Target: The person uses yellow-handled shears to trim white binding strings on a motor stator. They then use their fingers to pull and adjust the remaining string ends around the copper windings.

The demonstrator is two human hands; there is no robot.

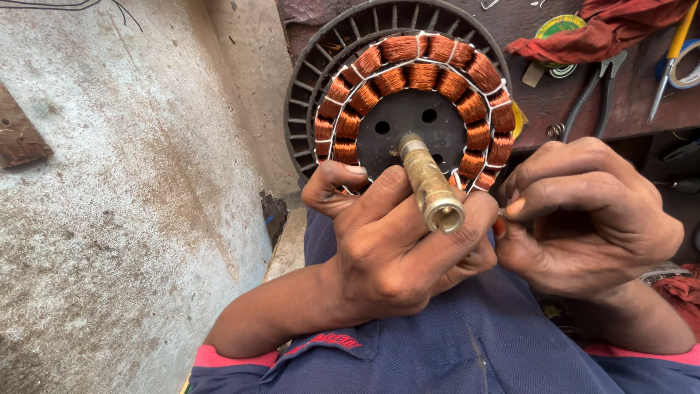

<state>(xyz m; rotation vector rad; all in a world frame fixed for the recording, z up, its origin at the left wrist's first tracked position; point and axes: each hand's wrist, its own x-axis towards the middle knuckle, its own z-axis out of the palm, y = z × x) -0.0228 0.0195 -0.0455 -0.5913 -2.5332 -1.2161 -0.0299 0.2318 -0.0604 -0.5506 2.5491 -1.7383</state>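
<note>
In left hand (394, 241): one stator (415, 109).

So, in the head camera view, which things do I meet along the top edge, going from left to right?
Grey concrete wall → black slotted ring → copper coil windings → red cloth → black pliers → yellow-handled tool.

Copper-orange coils (413, 79), laced in white, ringed around a black hub (408, 117).

Brass-yellow shaft (432, 187) at the hub's centre; dark slotted rim (310, 87) outside the coils; red cloth (609, 29) and yellow-handled tool (674, 51) right of the hub; navy shirt (452, 350) with pink trim below it.
</note>
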